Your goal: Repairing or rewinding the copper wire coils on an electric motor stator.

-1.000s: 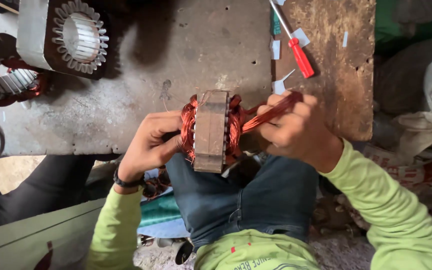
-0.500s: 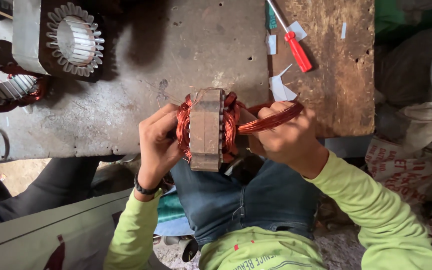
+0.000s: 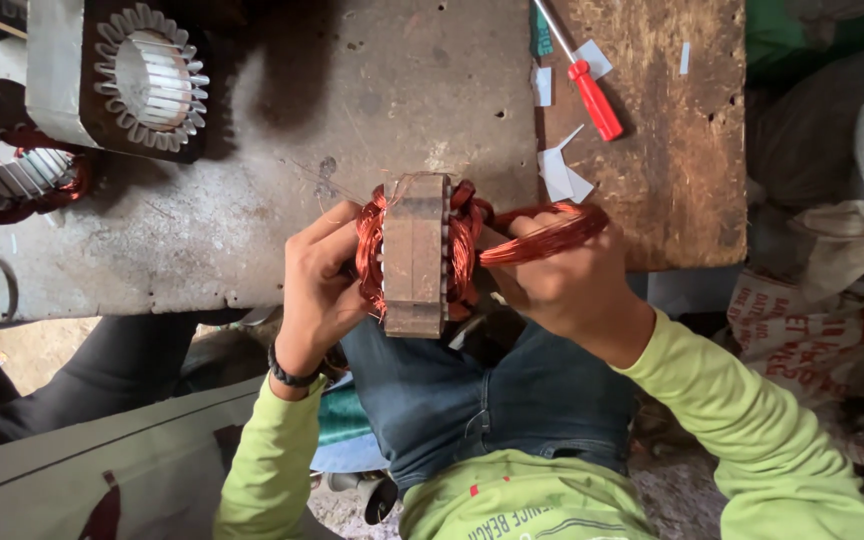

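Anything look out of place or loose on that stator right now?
One copper coil hangs out of the stator on its right side, unseated, gripped by the right hand. The left hand steadies the stator. Paper scraps lie scattered on the bench near the screwdriver.

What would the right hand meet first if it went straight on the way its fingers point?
Likely the stator core: the right hand, holding a copper coil loop, points left at it.
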